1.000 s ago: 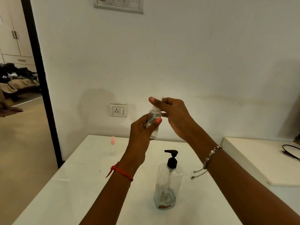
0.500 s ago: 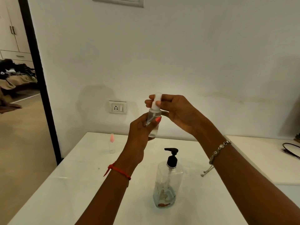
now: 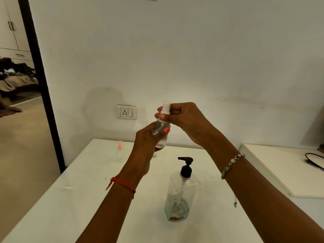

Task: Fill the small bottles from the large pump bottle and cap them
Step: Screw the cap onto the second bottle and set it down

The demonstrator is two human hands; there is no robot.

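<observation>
Above the bench (image 3: 70, 199), the left hand (image 3: 146, 139) grips the small bottle (image 3: 161, 124) while the right hand (image 3: 185, 118) pinches its white cap (image 3: 166, 106), hidden under the fingers a second ago and now showing on the neck. Capping looks nearly done. The pump bottle (image 3: 180, 195) stands below.

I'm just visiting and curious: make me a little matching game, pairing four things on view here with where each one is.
Things:
1 pump bottle
2 pink-capped small bottle
3 white-capped small bottle
4 black cable

Places:
A held between left hand and right hand
B far left of the table
C on the side counter, right
D on the table, nearest the person

Pairs: 1-D, 2-B, 3-A, 4-C
</observation>
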